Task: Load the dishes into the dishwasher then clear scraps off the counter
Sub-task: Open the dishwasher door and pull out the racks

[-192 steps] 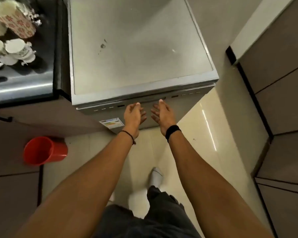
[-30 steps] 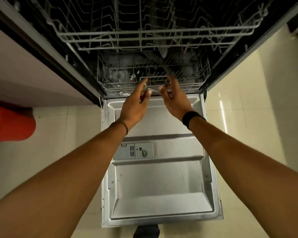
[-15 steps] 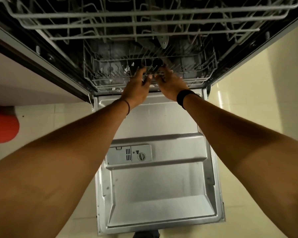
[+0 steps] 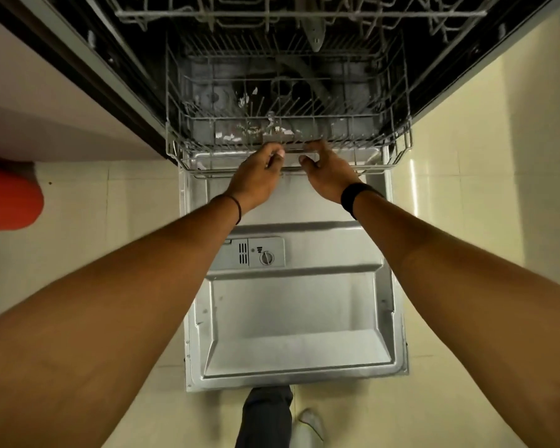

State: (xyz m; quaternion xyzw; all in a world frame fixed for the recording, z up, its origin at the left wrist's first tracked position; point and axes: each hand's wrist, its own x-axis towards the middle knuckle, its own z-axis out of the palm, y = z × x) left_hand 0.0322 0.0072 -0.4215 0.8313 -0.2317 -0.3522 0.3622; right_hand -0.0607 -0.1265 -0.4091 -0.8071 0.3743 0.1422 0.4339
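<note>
Left hand [image 4: 256,179] and right hand [image 4: 328,176] grip the lower rack [image 4: 188,163] front rail, fingers curled over it, above the open door [image 4: 298,318].

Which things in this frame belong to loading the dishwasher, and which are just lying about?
Job in hand: lower rack, its front rail gripped by the left hand and right hand; open dishwasher door; upper rack.
Lying about: red bin at the left edge.

Head view looks steeply down, close over the open dishwasher door [image 4: 291,305].
</note>
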